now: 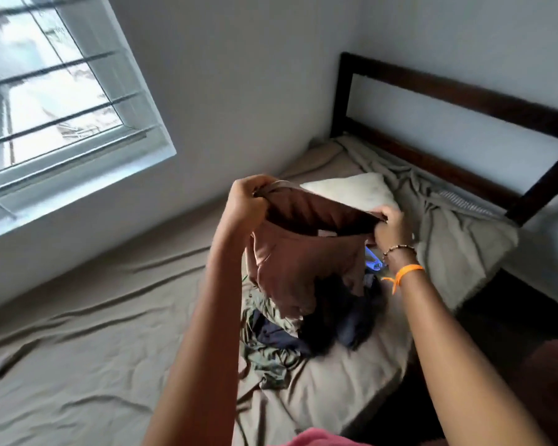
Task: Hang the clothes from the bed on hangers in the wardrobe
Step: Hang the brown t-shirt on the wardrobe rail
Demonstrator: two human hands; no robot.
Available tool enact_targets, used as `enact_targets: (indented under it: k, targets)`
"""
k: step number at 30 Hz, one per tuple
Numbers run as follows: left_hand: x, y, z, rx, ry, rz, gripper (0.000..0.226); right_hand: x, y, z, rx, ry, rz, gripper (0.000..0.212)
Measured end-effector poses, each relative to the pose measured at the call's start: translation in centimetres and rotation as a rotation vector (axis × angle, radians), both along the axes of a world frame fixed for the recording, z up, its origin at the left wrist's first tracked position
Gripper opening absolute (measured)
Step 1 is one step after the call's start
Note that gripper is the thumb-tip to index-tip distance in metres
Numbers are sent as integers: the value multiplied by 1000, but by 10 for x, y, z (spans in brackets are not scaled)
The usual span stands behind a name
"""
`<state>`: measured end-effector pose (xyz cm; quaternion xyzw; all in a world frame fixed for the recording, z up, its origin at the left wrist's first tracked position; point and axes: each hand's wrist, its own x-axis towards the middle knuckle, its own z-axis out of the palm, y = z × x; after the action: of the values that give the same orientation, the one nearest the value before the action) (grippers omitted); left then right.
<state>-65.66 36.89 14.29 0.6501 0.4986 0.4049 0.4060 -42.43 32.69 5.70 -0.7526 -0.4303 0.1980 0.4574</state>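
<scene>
One brown garment is held up above the bed by two hands. Its upper edge is gripped at one end by the left hand, fingers curled tightly over the fabric, and at the other end by the right hand, whose fingers are likewise clamped on the cloth. The edge is stretched between the two hands, and the rest of the garment hangs down towards the bed.

Beneath the hanging garment, one loose pile of clothes is seen on the bed, made up of dark blue, black and olive-green pieces; the exact number of pieces cannot be told, since they are crumpled together and partly hidden by the brown garment. A small blue object is glimpsed just beside the right wrist; it cannot be identified.

Two bands are worn on the right wrist: one beaded bracelet and one orange band.

One pale pillow lies behind the hands, partly covered by them. One rumpled grey-green sheet is spread near the dark wooden headboard. One barred window is set in the wall to the left. The wardrobe is out of view.
</scene>
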Motion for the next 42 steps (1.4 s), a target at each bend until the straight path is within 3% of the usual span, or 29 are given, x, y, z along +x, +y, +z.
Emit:
enact_targets:
  k: [3,6,8,10,13,16,18,20,23,25,28,33,38,42]
  targets:
    - [-4,11,16,89,-141,255,38,9,1,57,211,100,-18,51]
    - [1,10,34,214,-149,504,21,10,-7,115,478,167,-40,49]
    - [3,14,41,53,-31,586,11,11,-13,141,617,136,-67,47]
    - [8,18,48,-201,-174,398,19,12,-15,154,667,11,-70,44]
    - [24,14,67,-456,-581,172,27,13,-13,161,475,-276,-98,36]
    - [36,22,80,-416,-613,152,30,13,-11,155,233,-349,-132,21]
    - [40,28,87,-310,-579,91,24,10,-14,153,255,-386,-155,11]
    - [40,36,96,-157,-441,71,15,12,-18,157,335,-427,-238,23]
    - [36,42,114,-2,-299,3,29,21,-17,172,286,-330,-340,33]
    - [35,46,123,101,-333,-26,34,26,-13,183,336,-84,-301,30]
    - [32,46,136,299,-481,112,31,23,-15,201,547,293,-147,15]
    - [18,44,161,386,-479,373,11,10,-42,232,830,159,12,31]
    - [27,22,173,163,-683,10,21,-6,-57,248,1025,75,-5,26]
    - [45,48,168,122,-677,100,24,11,-30,227,913,65,-92,15]
